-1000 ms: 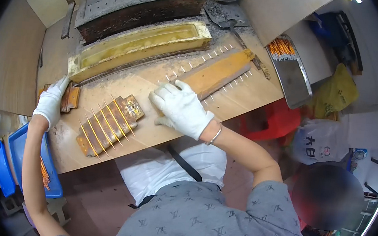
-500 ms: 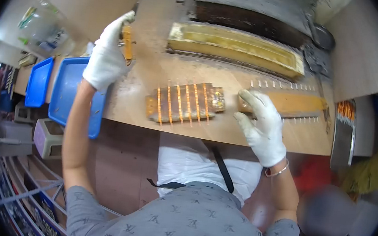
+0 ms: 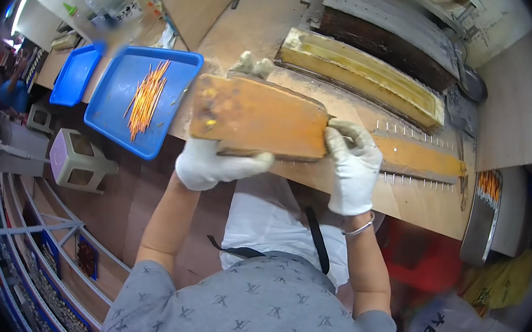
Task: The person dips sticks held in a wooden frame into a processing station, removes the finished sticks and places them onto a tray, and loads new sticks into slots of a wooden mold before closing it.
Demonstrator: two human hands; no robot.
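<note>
Wearing white gloves, my left hand (image 3: 205, 163) and my right hand (image 3: 352, 168) hold up an orange-brown, worn board (image 3: 261, 117) above the table's front edge. The left thumb lies along the lower edge, while that hand's fingers show over the top edge. At the right end, my right fingers and thumb pinch a corner. Just right of that hand, a second orange-brown board (image 3: 416, 156) lies on the table with rows of small white pins along both long sides. What is behind the held board is hidden.
A blue tray (image 3: 100, 106) with a bundle of thin orange sticks (image 3: 146, 101) stands at left, a smaller blue tray (image 3: 70, 84) beyond it. A yellow-lined trough (image 3: 360, 75) lies at the back. At right, a metal container (image 3: 479, 230) holds more orange sticks (image 3: 489, 186).
Both hands have come together on a board held off the table. My left hand moved down and right. The board with orange sticks across it no longer shows on the table.
</note>
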